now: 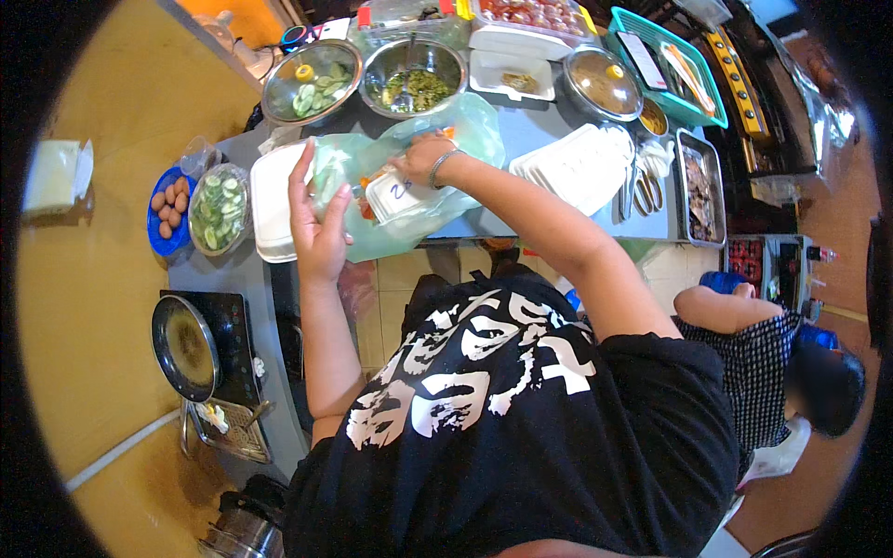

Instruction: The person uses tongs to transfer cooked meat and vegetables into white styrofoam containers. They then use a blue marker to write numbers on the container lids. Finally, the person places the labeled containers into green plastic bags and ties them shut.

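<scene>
A pale green plastic bag (391, 240) lies spread on the grey table in front of me. A small white lidded box (399, 197) with handwriting on it is in the bag, with orange and red items beside it. My right hand (425, 159) reaches into the bag over the box's far side; its fingertips are partly hidden, near something orange. My left hand (317, 223) stands raised at the bag's left edge, thumb and fingers apart, with nothing gripped. Behind it, a closed white takeaway box (273, 202) rests on the table.
Steel bowls (413, 77) line the far side. Stacked white containers (575, 167), tongs (649, 192) and a metal tray of food (700, 188) are at right. Cucumber slices (220, 209), eggs (169, 202) and a frying pan (185, 347) are at left. Another person (753, 349) is at far right.
</scene>
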A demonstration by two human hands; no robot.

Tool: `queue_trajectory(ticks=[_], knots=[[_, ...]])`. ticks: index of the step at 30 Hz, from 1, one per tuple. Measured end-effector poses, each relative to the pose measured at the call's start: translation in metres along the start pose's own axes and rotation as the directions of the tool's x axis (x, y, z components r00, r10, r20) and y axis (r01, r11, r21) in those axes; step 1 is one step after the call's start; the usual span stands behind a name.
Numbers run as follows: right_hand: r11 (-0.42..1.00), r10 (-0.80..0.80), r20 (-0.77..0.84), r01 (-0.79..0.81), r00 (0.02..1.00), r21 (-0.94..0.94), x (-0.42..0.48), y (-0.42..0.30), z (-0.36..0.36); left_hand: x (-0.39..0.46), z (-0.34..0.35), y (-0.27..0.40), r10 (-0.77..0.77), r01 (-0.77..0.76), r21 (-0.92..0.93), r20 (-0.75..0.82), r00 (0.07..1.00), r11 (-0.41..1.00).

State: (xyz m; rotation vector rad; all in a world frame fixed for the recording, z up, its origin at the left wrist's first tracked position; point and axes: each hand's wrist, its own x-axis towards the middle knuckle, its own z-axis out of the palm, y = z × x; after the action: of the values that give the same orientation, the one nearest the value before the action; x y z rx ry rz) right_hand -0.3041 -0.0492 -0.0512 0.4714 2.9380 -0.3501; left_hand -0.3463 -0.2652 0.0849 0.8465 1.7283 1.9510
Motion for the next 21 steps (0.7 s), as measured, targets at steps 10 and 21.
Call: queue_trajectory(ticks=[10, 21], knots=[[0.896, 0.333, -0.243, -0.386, 0.911, -0.221, -0.134, 0.038, -0.160, -0.025, -0.019, 0.015, -0.100, 0.102, 0.004, -0.163, 0.982, 0.995], [0.904, 0.262, -0.617, 0.035, 0.742, 0.426, -0.174, 0.045, -0.199, 0.037, 0.006, 0.038, 0.568, -0.560, 0.566, 0.187, 0.802, 0.604]])
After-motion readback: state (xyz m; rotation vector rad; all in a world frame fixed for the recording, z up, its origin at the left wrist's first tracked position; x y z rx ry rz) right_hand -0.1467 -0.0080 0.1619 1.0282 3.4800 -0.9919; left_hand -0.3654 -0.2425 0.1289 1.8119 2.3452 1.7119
